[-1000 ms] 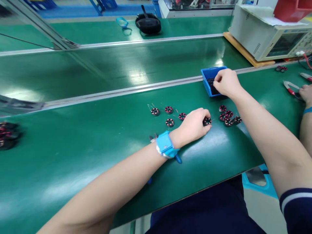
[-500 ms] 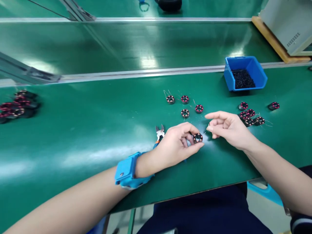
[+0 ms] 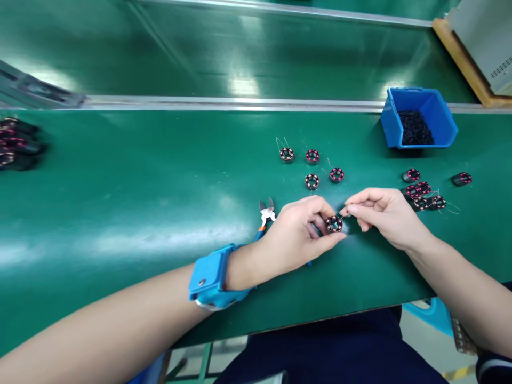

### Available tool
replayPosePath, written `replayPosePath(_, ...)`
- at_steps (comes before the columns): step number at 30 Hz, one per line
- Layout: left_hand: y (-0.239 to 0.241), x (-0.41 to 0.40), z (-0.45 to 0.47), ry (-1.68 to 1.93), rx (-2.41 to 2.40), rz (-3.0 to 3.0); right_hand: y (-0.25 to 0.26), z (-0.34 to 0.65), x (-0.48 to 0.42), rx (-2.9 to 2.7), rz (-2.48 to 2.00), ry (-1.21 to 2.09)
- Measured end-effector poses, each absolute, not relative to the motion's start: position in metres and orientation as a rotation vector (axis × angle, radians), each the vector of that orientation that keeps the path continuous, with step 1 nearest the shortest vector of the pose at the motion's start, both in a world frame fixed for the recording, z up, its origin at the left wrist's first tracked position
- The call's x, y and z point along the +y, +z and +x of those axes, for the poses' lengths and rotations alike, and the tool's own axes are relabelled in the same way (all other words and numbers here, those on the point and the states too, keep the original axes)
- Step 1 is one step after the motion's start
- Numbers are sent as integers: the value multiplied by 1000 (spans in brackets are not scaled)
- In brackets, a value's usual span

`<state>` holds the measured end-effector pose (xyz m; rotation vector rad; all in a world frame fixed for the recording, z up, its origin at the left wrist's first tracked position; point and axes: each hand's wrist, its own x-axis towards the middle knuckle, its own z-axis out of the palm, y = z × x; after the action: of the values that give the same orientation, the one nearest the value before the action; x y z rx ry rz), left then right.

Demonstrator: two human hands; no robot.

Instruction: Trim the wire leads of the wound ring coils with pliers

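My left hand (image 3: 298, 234) pinches a small round black coil ring (image 3: 334, 224) with copper and pink windings, just above the green table (image 3: 140, 202). A blue wrist strap (image 3: 210, 277) sits on that wrist. My right hand (image 3: 384, 213) is right beside the ring, thumb and forefinger pinched on a thin piece at its edge, too small to name. Several similar rings (image 3: 312, 168) lie behind my hands, and another cluster of rings (image 3: 424, 192) lies to the right.
A blue bin (image 3: 420, 120) of small black parts stands at the back right. Cutting pliers (image 3: 264, 213) lie partly under my left hand. More dark coils (image 3: 16, 144) are piled at the far left. A metal rail (image 3: 200, 102) divides the table from the belt.
My right hand left the blue bin and came down to the ring held in my left hand, closing into a pinch. The view dropped lower and shifted right.
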<state>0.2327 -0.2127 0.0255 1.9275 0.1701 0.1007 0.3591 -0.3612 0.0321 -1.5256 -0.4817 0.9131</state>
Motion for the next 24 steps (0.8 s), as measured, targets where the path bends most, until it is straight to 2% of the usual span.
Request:
replayPosePath(17,29,-213,231,89,170,1929,34,355,-360,-495,-1550,909)
replayPosePath(24,26,-211,230,125,136,1936,30,356,-368,-771,-1688,844)
